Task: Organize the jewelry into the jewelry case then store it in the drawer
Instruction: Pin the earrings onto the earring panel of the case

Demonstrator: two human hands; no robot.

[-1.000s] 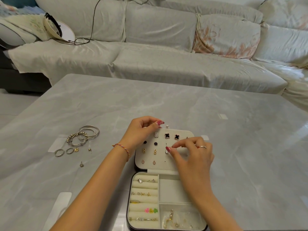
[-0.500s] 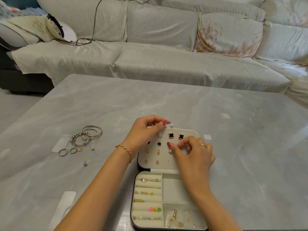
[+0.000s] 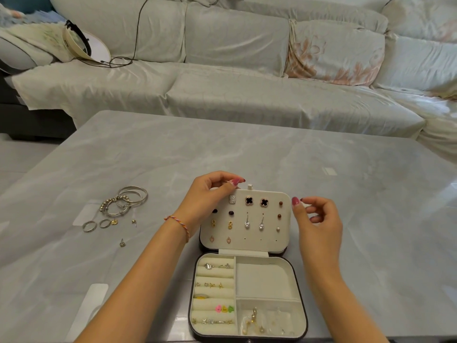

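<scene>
An open jewelry case (image 3: pixel 300 288) lies at the table's near edge. Its cream earring panel (image 3: pixel 272 240) stands raised and carries several earring pairs, among them two dangling crystal drops (image 3: pixel 254 222). My left hand (image 3: pixel 206 203) grips the panel's top left corner. My right hand (image 3: pixel 315 219) hovers just right of the panel, fingers loosely curled and holding nothing. The case's base holds rings in padded rolls (image 3: pixel 215 290) and small gold pieces in a lower compartment (image 3: pixel 257 320). To the left on the table lie loose bangles (image 3: pixel 126 201), two rings (image 3: pixel 95 225) and small earrings (image 3: pixel 122 242).
The grey marble table (image 3: pixel 222 149) stretches ahead of me. A pale sofa (image 3: pixel 235 90) runs behind it, with a round mirror and a black cable (image 3: pixel 84 45) at its left end. The case sits close to the table's front edge.
My right hand has let go of the second crystal drop earring on the panel and drawn away to the right. My left hand stays on the panel's top corner.
</scene>
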